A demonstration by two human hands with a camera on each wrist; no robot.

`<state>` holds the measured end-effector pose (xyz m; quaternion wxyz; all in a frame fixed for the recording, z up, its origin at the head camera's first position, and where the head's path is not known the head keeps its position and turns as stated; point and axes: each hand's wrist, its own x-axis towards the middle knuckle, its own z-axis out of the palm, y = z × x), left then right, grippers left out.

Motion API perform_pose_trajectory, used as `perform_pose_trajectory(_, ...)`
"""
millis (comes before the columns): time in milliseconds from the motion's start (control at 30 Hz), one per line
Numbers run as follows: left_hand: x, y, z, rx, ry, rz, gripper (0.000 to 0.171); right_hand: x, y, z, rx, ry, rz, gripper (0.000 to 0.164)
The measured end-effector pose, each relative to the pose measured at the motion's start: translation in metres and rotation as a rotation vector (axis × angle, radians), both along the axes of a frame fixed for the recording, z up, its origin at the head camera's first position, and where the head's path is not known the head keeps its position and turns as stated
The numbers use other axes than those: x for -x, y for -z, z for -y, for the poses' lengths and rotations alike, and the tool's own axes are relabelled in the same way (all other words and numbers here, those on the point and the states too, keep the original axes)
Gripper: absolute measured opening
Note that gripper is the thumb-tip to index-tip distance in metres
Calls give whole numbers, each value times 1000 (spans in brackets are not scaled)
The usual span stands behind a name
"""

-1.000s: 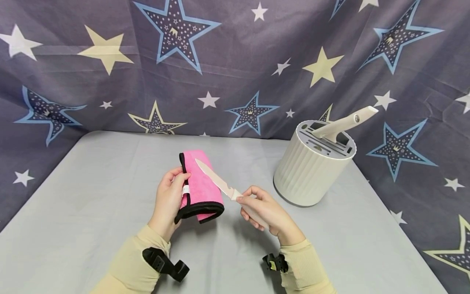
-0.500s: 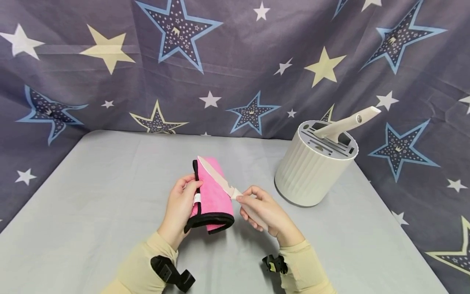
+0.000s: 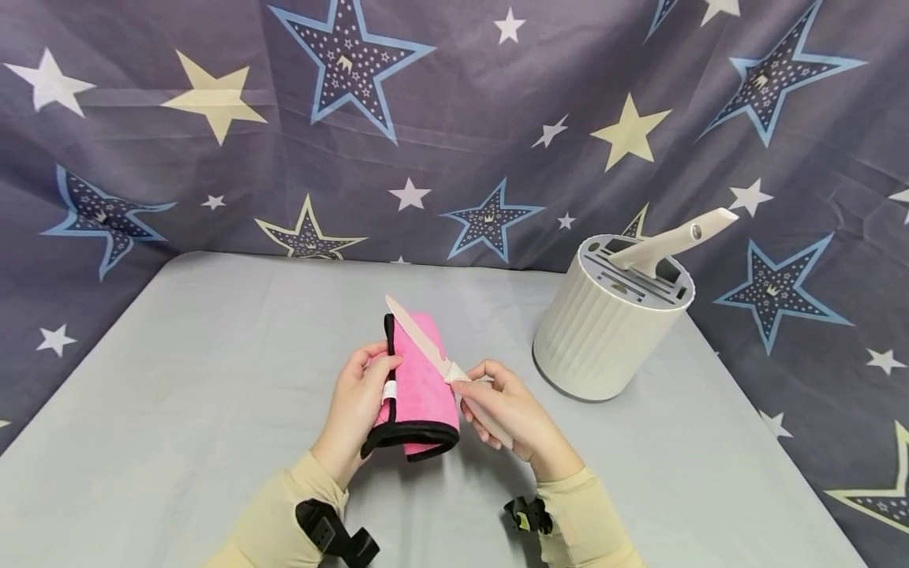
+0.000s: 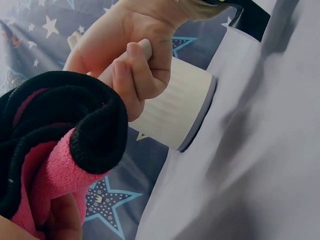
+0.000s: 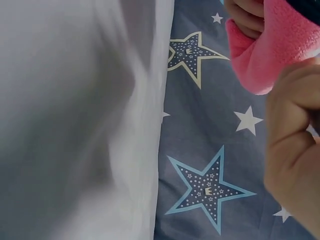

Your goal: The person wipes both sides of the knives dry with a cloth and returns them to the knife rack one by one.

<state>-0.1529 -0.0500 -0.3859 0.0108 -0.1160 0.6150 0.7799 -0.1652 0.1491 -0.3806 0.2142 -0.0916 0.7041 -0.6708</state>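
Note:
My left hand (image 3: 360, 402) grips a folded pink cloth (image 3: 424, 390) with black edging and a small white tag, thumb on top along its left edge. In the left wrist view the cloth (image 4: 65, 162) shows rolled layers with thick black trim. My right hand (image 3: 517, 410) holds a knife (image 3: 420, 339) by its pale handle. The blade, pinkish white, points up and left across the face of the cloth, its tip just past the black edge. Fingers of the right hand curl round the handle (image 4: 145, 48) in the left wrist view. The right wrist view hides the knife.
A ribbed cream knife block (image 3: 604, 331) stands at the right of the grey-covered table (image 3: 213, 355). One light-handled tool (image 3: 671, 241) sticks out of its slotted top, leaning right. A dark star-patterned curtain (image 3: 440, 134) hangs behind.
The left hand has carried the cloth to the right and slightly toward me, so more of it lies under the blade. My right hand and the knife have barely shifted.

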Motion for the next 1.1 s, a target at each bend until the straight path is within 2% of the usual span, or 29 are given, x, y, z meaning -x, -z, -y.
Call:
perform_pose_trajectory(400,2,-7,2,-9,3,-18,37,-3,-2,8,28,94,-46,22)
perform_pose_trajectory(667,3,-8,-1,41,-18,-30,37,-4,-3,17,-2,173,-78,21)
perform_pose_trajectory(933,5,-11,-4,74,-37,-79,35,-6,0,29,13,232,-123,23)
perform_pose_trajectory(1100,7,-12,-4,95,-44,-79,33,-7,2,38,23,307,-145,24)
